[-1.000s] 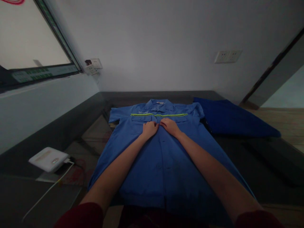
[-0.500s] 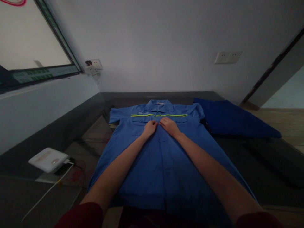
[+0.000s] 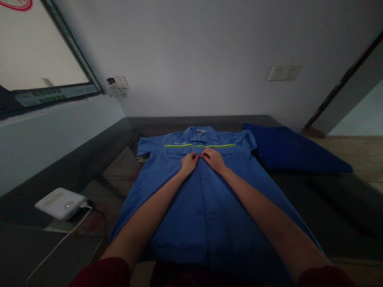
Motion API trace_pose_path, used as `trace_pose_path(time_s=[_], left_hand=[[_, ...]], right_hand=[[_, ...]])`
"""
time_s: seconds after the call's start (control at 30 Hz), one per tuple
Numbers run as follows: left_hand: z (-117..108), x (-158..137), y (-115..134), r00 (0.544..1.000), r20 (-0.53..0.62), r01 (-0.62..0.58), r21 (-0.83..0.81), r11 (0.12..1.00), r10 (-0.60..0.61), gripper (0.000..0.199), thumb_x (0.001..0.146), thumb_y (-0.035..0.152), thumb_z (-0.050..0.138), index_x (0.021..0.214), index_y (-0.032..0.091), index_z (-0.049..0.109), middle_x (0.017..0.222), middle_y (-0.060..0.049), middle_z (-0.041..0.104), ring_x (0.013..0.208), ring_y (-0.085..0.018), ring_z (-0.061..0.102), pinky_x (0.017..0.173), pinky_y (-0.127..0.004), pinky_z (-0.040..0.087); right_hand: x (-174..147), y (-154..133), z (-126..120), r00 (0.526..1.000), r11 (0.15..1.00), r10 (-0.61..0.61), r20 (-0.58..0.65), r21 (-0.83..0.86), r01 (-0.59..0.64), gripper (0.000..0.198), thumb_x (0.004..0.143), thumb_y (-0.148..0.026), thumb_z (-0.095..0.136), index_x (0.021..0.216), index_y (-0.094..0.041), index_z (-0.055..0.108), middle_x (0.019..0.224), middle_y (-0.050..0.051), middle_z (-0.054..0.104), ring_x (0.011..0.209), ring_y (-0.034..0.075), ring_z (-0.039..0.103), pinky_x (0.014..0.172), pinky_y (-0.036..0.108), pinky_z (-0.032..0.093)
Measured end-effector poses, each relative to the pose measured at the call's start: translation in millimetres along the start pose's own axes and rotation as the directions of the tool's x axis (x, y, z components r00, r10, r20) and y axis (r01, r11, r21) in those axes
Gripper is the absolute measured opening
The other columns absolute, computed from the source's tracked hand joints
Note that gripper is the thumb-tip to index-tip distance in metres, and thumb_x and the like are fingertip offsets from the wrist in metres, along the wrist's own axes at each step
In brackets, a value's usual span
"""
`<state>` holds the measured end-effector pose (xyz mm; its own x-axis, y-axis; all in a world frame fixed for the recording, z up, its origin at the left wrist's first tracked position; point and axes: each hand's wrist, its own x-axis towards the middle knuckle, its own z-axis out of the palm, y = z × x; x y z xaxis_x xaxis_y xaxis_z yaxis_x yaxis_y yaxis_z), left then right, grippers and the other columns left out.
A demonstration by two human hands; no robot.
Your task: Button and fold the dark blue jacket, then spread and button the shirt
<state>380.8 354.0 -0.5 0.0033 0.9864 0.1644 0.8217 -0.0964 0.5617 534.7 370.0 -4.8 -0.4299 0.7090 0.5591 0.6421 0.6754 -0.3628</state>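
A blue short-sleeved work shirt (image 3: pixel 179 215) lies front up, its collar (image 3: pixel 200 133) away from me and a yellow-green stripe (image 3: pixel 215 146) across the chest. My left hand (image 3: pixel 189 162) pinches the left side of the front opening just below the stripe. Opposite it, my right hand (image 3: pixel 213 158) pinches the other edge, the fingertips of both hands almost meeting. Whether a button sits between the fingers cannot be made out. Below the hands the placket runs down towards me, with buttonholes along it.
A darker blue folded cloth (image 3: pixel 293 151) lies right of the shirt on the dark table (image 3: pixel 332 199). At the left, a white device (image 3: pixel 61 202) has a white cable (image 3: pixel 60 243) plugged in. The wall behind carries sockets (image 3: pixel 285 73); a window (image 3: pixel 44 52) is at upper left.
Both hands stay at the same spot on the front opening, with only a slight shift of the fingers. The shirt lies as before; the view has moved a little.
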Motion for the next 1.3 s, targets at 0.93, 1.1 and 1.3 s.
trace_pose_path(time_s=[0.93, 1.1, 1.3], left_hand=[[-4, -1, -4, 0.995, 0.030, -0.092, -0.009, 0.996, 0.093, 0.008, 0.078, 0.026, 0.060, 0.077, 0.019, 0.057, 0.075, -0.001, 0.064, 0.069, -0.016, 0.057, 0.060, -0.024, 0.036], [-10, 2, -2, 0.996, 0.052, -0.068, -0.102, 0.992, 0.074, 0.011, 0.075, 0.027, 0.062, 0.075, 0.017, 0.056, 0.070, 0.000, 0.060, 0.066, -0.014, 0.054, 0.059, -0.023, 0.035], [-16, 4, 6, 0.994, 0.106, 0.063, -0.291, 0.955, -0.033, 0.022, 0.075, 0.033, 0.060, 0.063, 0.016, 0.053, 0.057, 0.003, 0.050, 0.056, -0.011, 0.046, 0.054, -0.023, 0.030]], right_hand=[[4, 14, 14, 0.972, 0.920, 0.220, -0.085, 0.349, -0.178, 0.007, 0.075, -0.020, 0.066, 0.069, -0.016, 0.066, 0.071, 0.004, 0.067, 0.067, 0.016, 0.059, 0.065, 0.026, 0.043], [6, 14, 14, 0.951, 0.878, 0.289, -0.106, 0.426, -0.219, 0.009, 0.074, -0.024, 0.066, 0.069, -0.016, 0.067, 0.069, 0.004, 0.068, 0.066, 0.016, 0.060, 0.065, 0.026, 0.044], [9, 12, 15, 0.930, 0.835, 0.339, -0.143, 0.501, -0.228, 0.020, 0.074, -0.035, 0.066, 0.068, -0.015, 0.067, 0.068, 0.005, 0.067, 0.064, 0.017, 0.060, 0.063, 0.027, 0.045]])
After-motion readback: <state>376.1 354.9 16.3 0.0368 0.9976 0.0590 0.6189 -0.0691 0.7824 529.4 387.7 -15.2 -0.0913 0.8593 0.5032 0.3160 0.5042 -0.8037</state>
